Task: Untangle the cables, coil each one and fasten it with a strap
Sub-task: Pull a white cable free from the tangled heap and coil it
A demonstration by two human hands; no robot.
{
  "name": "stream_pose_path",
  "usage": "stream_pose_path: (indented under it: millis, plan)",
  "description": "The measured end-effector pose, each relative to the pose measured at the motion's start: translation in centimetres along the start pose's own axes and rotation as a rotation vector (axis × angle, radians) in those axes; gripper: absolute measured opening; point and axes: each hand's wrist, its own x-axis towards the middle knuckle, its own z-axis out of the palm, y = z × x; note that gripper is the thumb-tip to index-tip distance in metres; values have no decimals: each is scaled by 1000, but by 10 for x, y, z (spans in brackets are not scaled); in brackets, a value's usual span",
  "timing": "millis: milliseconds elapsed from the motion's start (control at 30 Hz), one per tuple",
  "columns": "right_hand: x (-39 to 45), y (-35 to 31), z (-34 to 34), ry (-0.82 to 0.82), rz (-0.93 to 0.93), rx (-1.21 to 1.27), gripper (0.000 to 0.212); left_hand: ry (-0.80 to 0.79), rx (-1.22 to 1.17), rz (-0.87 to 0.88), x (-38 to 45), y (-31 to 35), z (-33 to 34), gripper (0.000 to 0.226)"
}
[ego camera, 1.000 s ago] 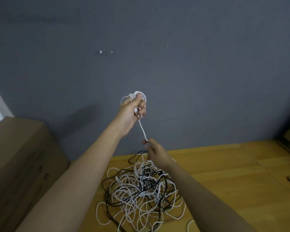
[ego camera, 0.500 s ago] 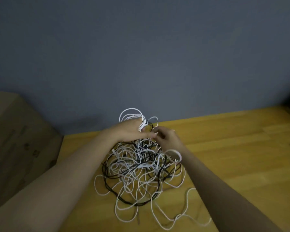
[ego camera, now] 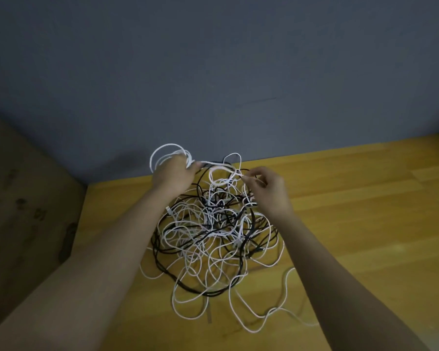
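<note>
Head view: left hand point(ego camera: 173, 176) fingers behind coil point(ego camera: 168, 155)

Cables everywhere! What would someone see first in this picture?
First, the big tangle of white and black cables in the middle of the wooden table. Next, the two hands at its far edge: the left hand grips a small white coil, and the right hand pinches a white strand.

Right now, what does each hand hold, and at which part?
The left hand grips a small coil of white cable by its lower loops. The right hand pinches a white strand leading from that coil, above the tangled pile.
</note>
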Motion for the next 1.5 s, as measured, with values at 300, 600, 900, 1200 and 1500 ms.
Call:
stream_pose_path:
  millis: [300, 600, 900, 1200, 1500]
  plan:
    - [35, -14, -39, 249, 59, -514, 27, 208, -212, -124, 4, -18, -65, 33]
    - [21, -224, -26, -110, -200, 375, 29, 449, -70, 271, -2, 106, -204, 29]
    - [24, -381, -100, 327, -651, 60, 13, 725, -21, 455, -13, 214, -354, 44]
    - [39, -432, -133, 726, -1053, -299, 20, 535, 250, 536, -27, 227, -365, 38]
    - [61, -275, -92, 44, -748, -299, 20, -46, -475, 542, -33, 149, -247, 41]
